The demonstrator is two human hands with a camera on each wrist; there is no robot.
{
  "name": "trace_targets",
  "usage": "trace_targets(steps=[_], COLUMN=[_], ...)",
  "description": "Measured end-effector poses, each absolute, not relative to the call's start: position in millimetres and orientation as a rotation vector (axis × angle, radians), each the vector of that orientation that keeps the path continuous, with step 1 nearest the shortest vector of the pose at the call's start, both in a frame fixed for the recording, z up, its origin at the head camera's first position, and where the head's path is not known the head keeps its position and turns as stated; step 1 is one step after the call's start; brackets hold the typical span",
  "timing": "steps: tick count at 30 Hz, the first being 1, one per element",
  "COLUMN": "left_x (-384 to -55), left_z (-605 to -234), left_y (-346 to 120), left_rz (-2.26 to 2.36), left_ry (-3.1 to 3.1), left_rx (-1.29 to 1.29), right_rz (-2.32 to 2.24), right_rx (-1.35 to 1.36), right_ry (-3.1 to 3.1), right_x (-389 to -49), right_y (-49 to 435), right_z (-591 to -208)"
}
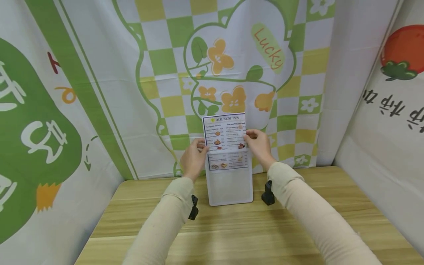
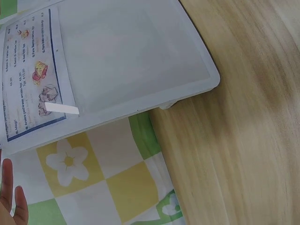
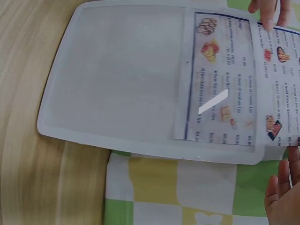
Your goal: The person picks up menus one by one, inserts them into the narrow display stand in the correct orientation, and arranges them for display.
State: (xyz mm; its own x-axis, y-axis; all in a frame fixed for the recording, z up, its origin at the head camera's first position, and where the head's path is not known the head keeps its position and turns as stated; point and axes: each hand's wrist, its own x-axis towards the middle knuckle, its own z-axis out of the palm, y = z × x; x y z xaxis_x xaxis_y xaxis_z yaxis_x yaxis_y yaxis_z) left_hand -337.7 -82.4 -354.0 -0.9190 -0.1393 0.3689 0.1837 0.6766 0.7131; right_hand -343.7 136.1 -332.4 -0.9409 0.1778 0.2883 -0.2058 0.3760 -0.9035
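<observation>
A printed menu sheet point(image 1: 228, 134) headed "DIM SUM INN" stands upright, its lower part behind the clear front of a white-rimmed sign holder point(image 1: 230, 187). The sheet's upper part sticks out above the holder's top edge. My left hand point(image 1: 194, 157) pinches the sheet's left edge, thumb in front. On the opposite edge, my right hand point(image 1: 261, 146) pinches the sheet at about the same height. The holder leans back a little on the table. In the right wrist view, the sheet's bottom edge lies partway down the holder point(image 3: 122, 75), with the holder's lower half showing plain grey-white.
The wood-grain table point(image 1: 145, 221) ends at a hanging cloth point(image 1: 159, 73) with green and yellow checks right behind the holder. Printed cloth walls stand at both sides. Black wrist devices point(image 1: 268, 194) hang below each cuff, near the tabletop.
</observation>
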Motion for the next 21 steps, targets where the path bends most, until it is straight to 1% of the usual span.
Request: trace_targets(steps=[6,15,21], left_x=[-339,-338,-335], left_z=[-355,-343,-342], left_y=[-83,-79,-78], left_rz=[-1.103,-1.139,-1.168], left_ry=[-2.516,-2.462,-2.445], left_rx=[-0.049,-0.069,-0.047], right_rz=[1.536,1.518,1.541], right_rx=[0.038,0.018,0.006], right_ry=[-2.320,-2.351,-2.350], right_x=[-344,-341,-339], right_y=[134,131,131], right_z=[-328,-343,-346])
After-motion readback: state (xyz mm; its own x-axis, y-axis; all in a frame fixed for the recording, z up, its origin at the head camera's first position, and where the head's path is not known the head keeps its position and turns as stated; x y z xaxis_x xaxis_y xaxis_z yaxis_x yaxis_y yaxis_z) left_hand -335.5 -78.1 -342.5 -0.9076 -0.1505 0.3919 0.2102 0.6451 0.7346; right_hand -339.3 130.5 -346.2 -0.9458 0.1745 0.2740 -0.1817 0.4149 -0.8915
